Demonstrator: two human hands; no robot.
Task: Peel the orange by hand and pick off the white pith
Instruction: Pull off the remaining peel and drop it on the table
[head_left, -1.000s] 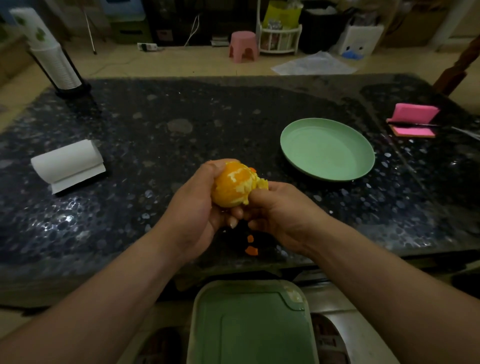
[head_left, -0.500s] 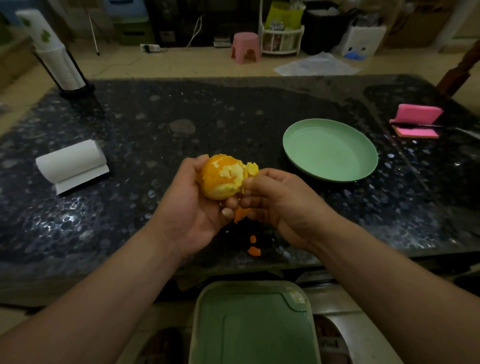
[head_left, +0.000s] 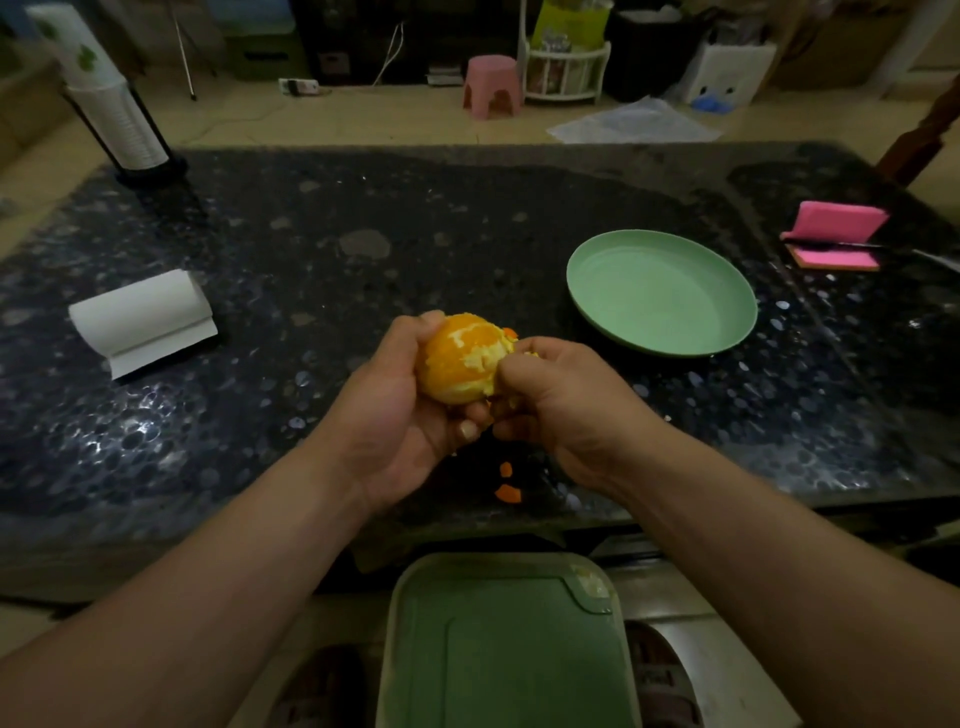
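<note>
- Gripping the orange (head_left: 457, 364) from its left and under side, the left hand (head_left: 400, 415) is curled round the fruit. The fruit is held in the air above the near middle of the counter (head_left: 311, 312) and does not rest on it.
- Half a second ago a strip of orange rind was seen hanging below the fingers of the right hand (head_left: 561, 400). That strip is no longer seen, and where it landed cannot be told.
- The two peel bits (head_left: 507, 492) on the counter under the hands are found where they lay before, so no new scrap can be counted there.
- The right hand has been brought back onto the right side of the fruit. Its thumb and fingertips are curled in against the white pith (head_left: 485, 358), and a pinch on it is judged to be in hand.
- The top and left of the fruit are shown as bare flesh streaked with white. Only a small rind sliver (head_left: 510, 332) is seen at its far right edge.
- Peeling is therefore judged nearly done, and the work is taken to have passed to picking off pith. The back of the fruit is hidden, so more rind may be left there.
- A plate (head_left: 660, 296) lies to the right, well apart from the hands, and a green tray (head_left: 509, 649) is seen below the near counter edge.
</note>
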